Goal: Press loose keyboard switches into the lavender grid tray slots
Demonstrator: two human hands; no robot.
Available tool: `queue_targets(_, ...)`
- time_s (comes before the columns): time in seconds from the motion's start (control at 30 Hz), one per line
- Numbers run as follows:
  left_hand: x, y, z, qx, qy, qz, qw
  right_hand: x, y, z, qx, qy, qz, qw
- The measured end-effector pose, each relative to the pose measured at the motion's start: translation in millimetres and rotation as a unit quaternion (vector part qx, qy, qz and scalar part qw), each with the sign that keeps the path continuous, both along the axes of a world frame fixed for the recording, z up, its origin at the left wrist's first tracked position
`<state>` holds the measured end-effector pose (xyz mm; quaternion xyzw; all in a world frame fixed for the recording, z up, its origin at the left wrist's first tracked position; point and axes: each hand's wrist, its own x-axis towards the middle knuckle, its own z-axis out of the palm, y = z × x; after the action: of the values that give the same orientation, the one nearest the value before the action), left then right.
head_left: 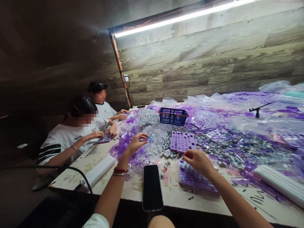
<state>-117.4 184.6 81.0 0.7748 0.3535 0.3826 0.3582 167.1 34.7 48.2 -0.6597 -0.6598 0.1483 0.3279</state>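
My left hand [138, 143] is raised over the heap of clear and purple plastic pieces [125, 139]. Its fingers are pinched, with a small clear-and-teal piece [149, 137] at the tips. Above a purple keyboard-like case [184, 180] at the table's front, my right hand [197, 160] has thumb and fingers closed together. What they hold is too small to make out. Small pale and blue parts sit in the top of that case. Just behind my right hand lies a lilac plate with square holes [182, 141].
A black phone [152, 186] overhangs the front edge. White bars lie left [102, 171] and right [280, 183]. A dark blue basket [173, 117] stands behind, with many small switch-like parts [218, 148] at right. Two co-workers [76, 136] sit left. A black cable [80, 172] crosses there.
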Motion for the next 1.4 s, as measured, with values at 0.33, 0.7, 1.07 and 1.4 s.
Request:
queue_targets(0.33, 37, 18, -27.0, -0.084, 0.022, -0.103, 0.991, 23, -5, 7.9, 0.03, 0.014, -0.04, 0.999)
queue_targets(0.7, 48, 16, -48.8, 0.038, 0.088, -0.014, 0.995, 59, -20, 0.4, 0.027, 0.067, -0.143, 0.987)
queue_targets(1.07, 47, 9, -48.1, 0.162, 0.183, 0.002, 0.97, 27, -22, 18.5, -0.074, 0.083, 0.109, 0.988)
queue_targets(1.4, 90, -70, -28.1, 0.299, 0.149, -0.263, 0.905, 23, -38, 24.0, -0.129, 0.072, 0.189, 0.971)
